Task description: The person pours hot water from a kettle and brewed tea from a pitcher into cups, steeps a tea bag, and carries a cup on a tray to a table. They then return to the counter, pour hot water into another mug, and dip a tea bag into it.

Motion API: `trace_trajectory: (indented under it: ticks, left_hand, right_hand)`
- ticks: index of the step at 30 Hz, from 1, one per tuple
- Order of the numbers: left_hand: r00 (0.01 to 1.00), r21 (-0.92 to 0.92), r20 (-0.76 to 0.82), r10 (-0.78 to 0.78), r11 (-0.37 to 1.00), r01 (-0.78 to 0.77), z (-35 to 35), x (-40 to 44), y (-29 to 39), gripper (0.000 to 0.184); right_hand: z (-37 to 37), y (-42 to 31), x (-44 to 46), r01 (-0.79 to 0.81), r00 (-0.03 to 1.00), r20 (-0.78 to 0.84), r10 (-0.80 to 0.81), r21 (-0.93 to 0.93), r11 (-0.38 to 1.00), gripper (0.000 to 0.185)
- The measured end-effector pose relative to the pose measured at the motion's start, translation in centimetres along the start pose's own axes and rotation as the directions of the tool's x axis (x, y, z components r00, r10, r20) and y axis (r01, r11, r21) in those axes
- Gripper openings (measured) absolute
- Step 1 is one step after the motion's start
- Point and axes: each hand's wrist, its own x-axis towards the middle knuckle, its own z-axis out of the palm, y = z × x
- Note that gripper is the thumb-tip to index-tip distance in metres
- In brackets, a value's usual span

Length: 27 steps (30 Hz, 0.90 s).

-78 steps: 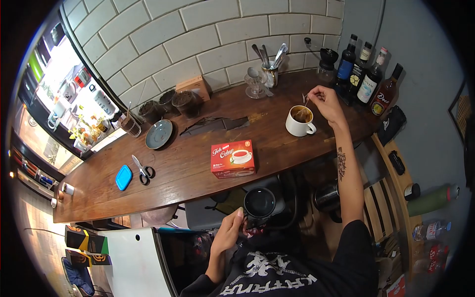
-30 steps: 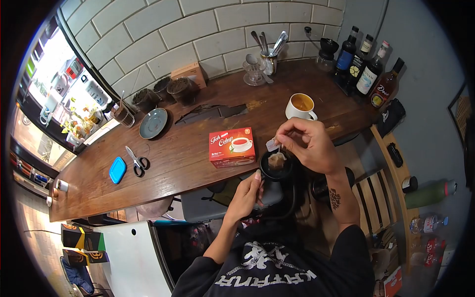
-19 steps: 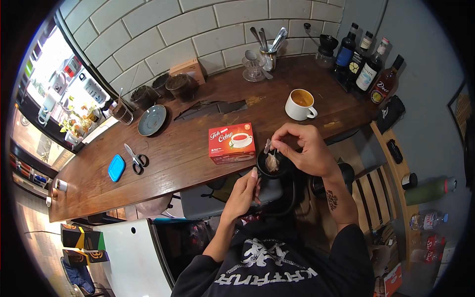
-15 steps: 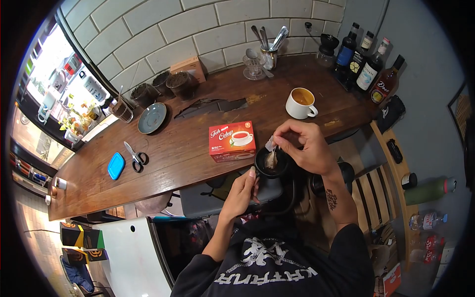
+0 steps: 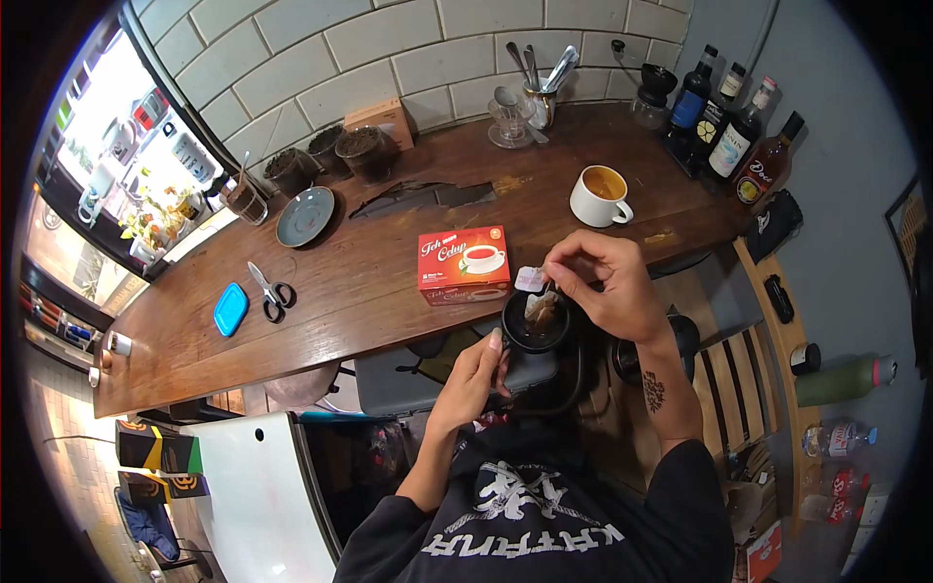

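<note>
My left hand (image 5: 473, 377) is closed on the handle side of a black cup (image 5: 536, 337), held off the table in front of its near edge. Above the cup, my right hand (image 5: 604, 284) pinches a tea bag (image 5: 542, 309) near its paper tag (image 5: 530, 279). The bag hangs at the cup's mouth, its lower part inside the rim. Just behind the cup stands a red tea box (image 5: 464, 264) on the wooden table. A white mug (image 5: 600, 197) with brownish-orange stains inside sits farther back to the right.
Scissors (image 5: 271, 294), a blue lid-like object (image 5: 230, 309) and a grey plate (image 5: 305, 218) lie on the left of the wooden table (image 5: 369, 282). Pots of soil (image 5: 363, 155) and a cutlery holder (image 5: 540, 104) stand along the wall. Several bottles (image 5: 736, 146) fill the back right corner.
The tea bag and its tag show more clearly above the cup, the tag now hanging left of my right fingers. The view has shifted slightly; my left hand still holds the cup.
</note>
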Motion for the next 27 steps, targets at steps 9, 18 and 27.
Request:
trace_trajectory:
  ticks: [9, 18, 27]
  left_hand:
    - [1.0, -0.002, -0.018, -0.007, 1.0, 0.007, -0.1, -0.8, 0.5, 0.047]
    - [0.999, 0.017, -0.049, -0.003, 1.0, 0.003, -0.8, -1.5, 0.6, 0.049]
    - [0.997, 0.014, -0.076, 0.022, 1.0, -0.021, -2.0, -2.7, 0.6, 0.049]
  right_hand:
    - [0.6, 0.3, -0.2, 0.045, 0.999, -0.031, -0.043, 0.061, 0.997, 0.005]
    - [1.4, -0.5, 0.2, 0.052, 0.998, 0.016, -0.053, 0.063, 0.997, 0.004]
    - [3.3, -0.8, 1.2, 0.067, 0.996, 0.051, -0.071, 0.067, 0.996, 0.005]
